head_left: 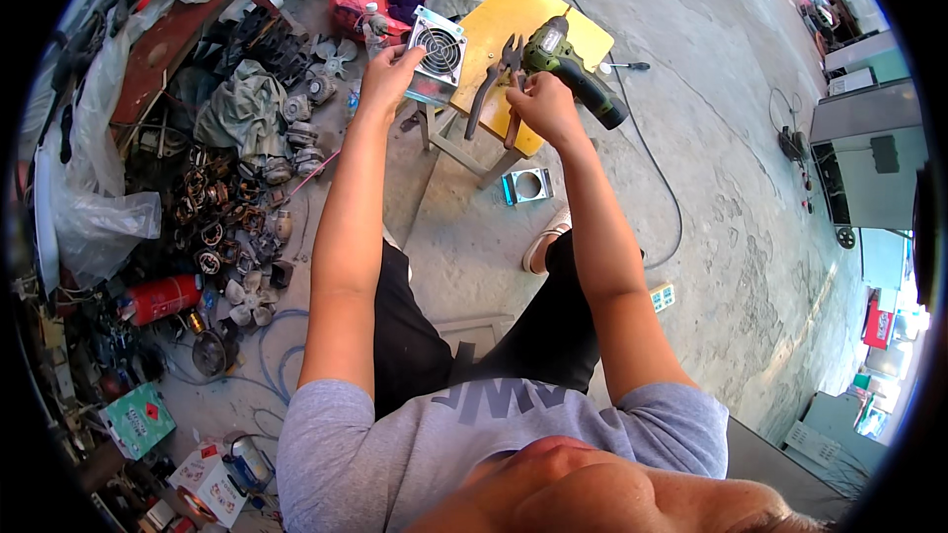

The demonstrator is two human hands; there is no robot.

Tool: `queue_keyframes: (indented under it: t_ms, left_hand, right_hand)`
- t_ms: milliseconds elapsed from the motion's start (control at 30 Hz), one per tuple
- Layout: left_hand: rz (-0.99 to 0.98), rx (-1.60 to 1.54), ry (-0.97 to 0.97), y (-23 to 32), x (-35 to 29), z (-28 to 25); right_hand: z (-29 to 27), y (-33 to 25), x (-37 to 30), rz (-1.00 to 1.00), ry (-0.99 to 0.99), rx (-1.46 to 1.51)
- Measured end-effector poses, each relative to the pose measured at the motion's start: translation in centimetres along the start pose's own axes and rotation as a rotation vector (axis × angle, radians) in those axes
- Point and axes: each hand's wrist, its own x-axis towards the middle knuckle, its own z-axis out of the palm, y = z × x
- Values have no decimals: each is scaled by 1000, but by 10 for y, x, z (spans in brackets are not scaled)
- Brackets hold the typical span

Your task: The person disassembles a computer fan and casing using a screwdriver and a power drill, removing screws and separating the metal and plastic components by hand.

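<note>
Grille-faced fan unit (440, 49), at left edge of yellow desk (494, 16), gripped by its side in left hand (388, 80), seemingly leaving its face unobstructed; right hand (546, 106) at pliers (510, 53), grip unclear

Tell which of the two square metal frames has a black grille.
The frame held by the left hand; the other frame, on the floor, has none.

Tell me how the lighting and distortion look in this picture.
In the head view, the corners are black and the boxy grey unit leans, distorted, by the right rim; glare washes out the lower right edge; the drill and square fan look reasonably sharp.
</note>
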Motion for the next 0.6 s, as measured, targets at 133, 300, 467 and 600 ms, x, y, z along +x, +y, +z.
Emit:
queue_keyframes:
  t_ms: [133, 300, 467, 600]
  left_hand:
    - [102, -183, 11, 8, -9, 6]
    - [314, -94, 49, 14, -31, 35]
    - [487, 356, 235, 1, -42, 54]
    - [667, 347, 252, -3, -54, 67]
  right_hand:
    - [-14, -19, -11, -48, 15, 484]
    - [-23, -31, -16, -122, -218, 1140]
    - [-24, -35, -24, -77, -348, 1395]
    - [-18, -19, -13, -177, -349, 1324]
